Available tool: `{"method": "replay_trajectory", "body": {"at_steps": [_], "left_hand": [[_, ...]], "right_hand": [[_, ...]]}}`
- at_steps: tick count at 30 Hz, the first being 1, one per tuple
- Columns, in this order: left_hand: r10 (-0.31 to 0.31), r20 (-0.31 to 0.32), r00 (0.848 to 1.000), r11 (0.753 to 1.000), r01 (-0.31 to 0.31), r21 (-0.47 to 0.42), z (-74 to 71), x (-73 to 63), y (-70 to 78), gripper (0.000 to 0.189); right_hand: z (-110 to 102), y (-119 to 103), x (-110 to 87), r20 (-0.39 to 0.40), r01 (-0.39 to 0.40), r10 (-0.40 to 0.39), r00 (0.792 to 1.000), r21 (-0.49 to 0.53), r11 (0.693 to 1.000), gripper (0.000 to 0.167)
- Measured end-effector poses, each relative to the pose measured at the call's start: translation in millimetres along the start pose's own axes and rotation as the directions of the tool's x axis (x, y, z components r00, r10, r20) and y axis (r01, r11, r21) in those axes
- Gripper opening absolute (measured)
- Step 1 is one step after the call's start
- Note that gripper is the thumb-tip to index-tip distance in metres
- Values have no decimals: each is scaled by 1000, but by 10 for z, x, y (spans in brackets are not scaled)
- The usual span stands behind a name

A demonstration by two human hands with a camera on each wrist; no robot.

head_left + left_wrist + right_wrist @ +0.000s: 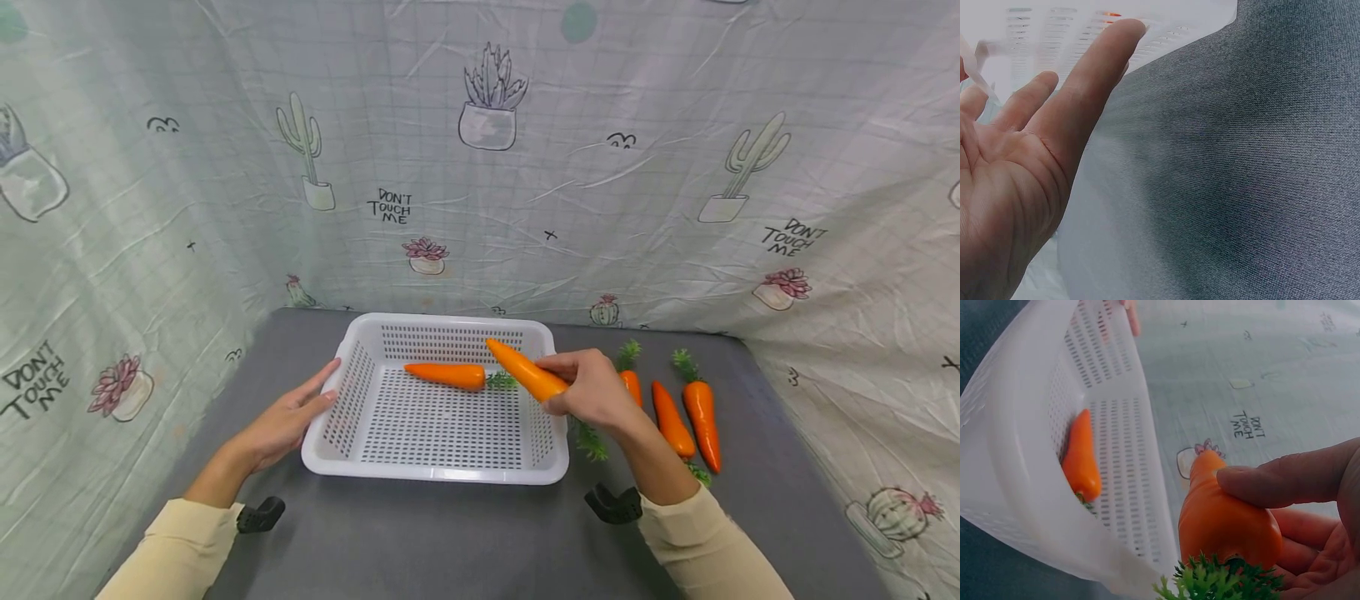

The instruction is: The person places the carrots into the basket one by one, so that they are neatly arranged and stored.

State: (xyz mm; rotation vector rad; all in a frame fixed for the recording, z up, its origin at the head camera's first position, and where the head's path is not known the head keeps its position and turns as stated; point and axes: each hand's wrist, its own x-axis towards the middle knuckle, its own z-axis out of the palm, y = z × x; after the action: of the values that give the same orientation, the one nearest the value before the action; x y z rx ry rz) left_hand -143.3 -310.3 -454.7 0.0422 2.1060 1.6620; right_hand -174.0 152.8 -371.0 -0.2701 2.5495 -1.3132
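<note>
A white perforated basket [435, 476] sits on the grey table, and one carrot [446, 376] with a green top lies inside it. My right hand [592, 387] grips a second carrot [525, 369] by its thick end, tip pointing up and left over the basket's right side. In the right wrist view the thumb lies across this held carrot [1225, 519], its leafy top below. At the basket's left wall my left hand [281, 423] rests with fairly straight fingers against the side; the left wrist view shows its fingers [1088, 87] along the basket wall.
To the right of the basket lie more carrots: one [700, 417] at far right, another [672, 419] beside it, and one [632, 385] partly behind my right hand. A patterned curtain [487, 208] stands around the grey table [420, 542].
</note>
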Motion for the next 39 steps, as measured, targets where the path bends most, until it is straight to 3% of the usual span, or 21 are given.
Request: {"method": "replay_trajectory", "body": {"at_steps": [30, 39], "left_hand": [[38, 10, 999, 999, -38, -20, 10, -8, 6, 71], [38, 5, 999, 999, -38, -10, 4, -11, -3, 71]], "right_hand": [[196, -80, 323, 97, 105, -98, 990, -69, 992, 62], [236, -98, 429, 124, 87, -76, 989, -86, 992, 60]]}}
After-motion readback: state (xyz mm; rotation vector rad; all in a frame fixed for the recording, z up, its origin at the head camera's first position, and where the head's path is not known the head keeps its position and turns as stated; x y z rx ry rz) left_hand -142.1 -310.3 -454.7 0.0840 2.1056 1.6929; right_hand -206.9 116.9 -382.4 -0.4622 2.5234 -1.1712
